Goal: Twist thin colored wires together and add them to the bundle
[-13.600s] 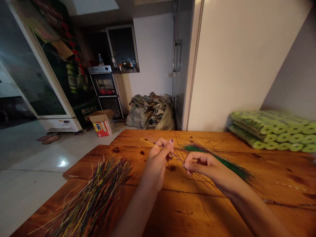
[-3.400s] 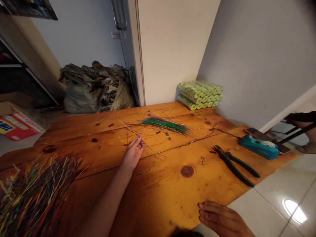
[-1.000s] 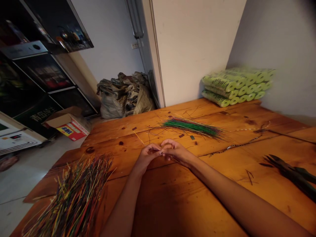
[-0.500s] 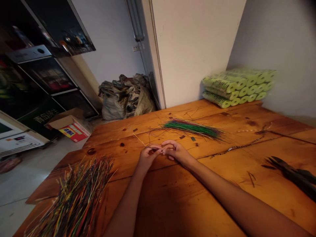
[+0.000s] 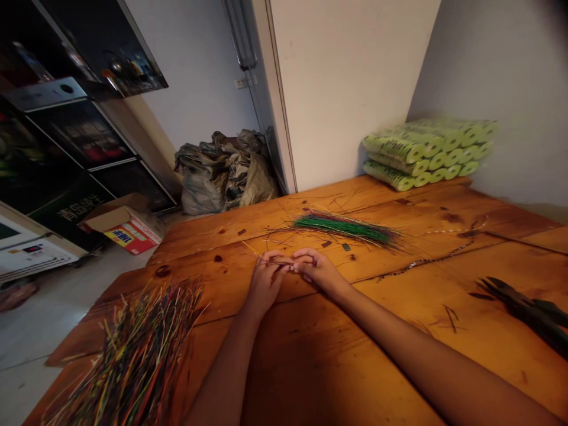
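Note:
My left hand (image 5: 266, 279) and my right hand (image 5: 320, 272) meet over the middle of the wooden table, thumbs and fingertips pinched close together. A thin yellow wire (image 5: 251, 248) juts up and left from behind my left fingers. Its other end seems to run to the pinch between both hands, where the fingers hide it. Beyond the hands lies a bundle of green and dark thin wires (image 5: 346, 228). A larger loose pile of multicoloured wires (image 5: 142, 349) spreads at the near left, beside my left forearm.
Black-handled cutters (image 5: 523, 307) lie at the table's right. A beaded-looking strand (image 5: 426, 261) crosses the wood (image 5: 302, 367) nearby, with wire scraps (image 5: 451, 318). Green-wrapped rolls (image 5: 426, 154) are stacked at the back right. Sacks (image 5: 226, 177) and an open carton (image 5: 126, 225) stand beyond the table.
My left hand has turned slightly, showing more of its back, and the yellow wire's tip has shifted a little right. Both hands stay pinched together; the view has moved slightly.

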### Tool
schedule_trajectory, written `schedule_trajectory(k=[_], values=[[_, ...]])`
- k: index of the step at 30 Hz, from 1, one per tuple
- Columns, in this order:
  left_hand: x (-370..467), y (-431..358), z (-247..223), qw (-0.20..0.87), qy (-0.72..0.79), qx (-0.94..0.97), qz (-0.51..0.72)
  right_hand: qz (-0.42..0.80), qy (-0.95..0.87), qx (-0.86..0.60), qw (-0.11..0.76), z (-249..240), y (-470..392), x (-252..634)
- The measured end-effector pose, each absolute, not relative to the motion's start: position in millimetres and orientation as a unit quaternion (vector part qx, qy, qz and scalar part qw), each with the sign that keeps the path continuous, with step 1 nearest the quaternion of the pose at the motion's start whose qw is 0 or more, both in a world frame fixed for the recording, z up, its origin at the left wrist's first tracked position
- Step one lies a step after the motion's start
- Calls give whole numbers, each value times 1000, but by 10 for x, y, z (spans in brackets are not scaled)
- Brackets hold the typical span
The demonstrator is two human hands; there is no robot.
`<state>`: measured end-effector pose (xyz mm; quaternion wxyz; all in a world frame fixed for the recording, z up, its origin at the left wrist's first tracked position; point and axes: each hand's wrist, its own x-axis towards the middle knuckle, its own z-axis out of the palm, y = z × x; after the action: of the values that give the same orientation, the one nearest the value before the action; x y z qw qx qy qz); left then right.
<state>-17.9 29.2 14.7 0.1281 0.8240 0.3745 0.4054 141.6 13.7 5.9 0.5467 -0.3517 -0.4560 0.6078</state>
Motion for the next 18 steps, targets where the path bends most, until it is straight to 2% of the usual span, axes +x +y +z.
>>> schedule_trajectory(k=[4,11,18], values=[[-187,302,136,156,360,810,436,615,-443,-347,552,82,118,1421],[-215,327,128,185,352,818,416,601,-461,-355,548,89,108,1415],[-217,339,97,86,386,817,420,531,-513,-368,565,71,111,1386]])
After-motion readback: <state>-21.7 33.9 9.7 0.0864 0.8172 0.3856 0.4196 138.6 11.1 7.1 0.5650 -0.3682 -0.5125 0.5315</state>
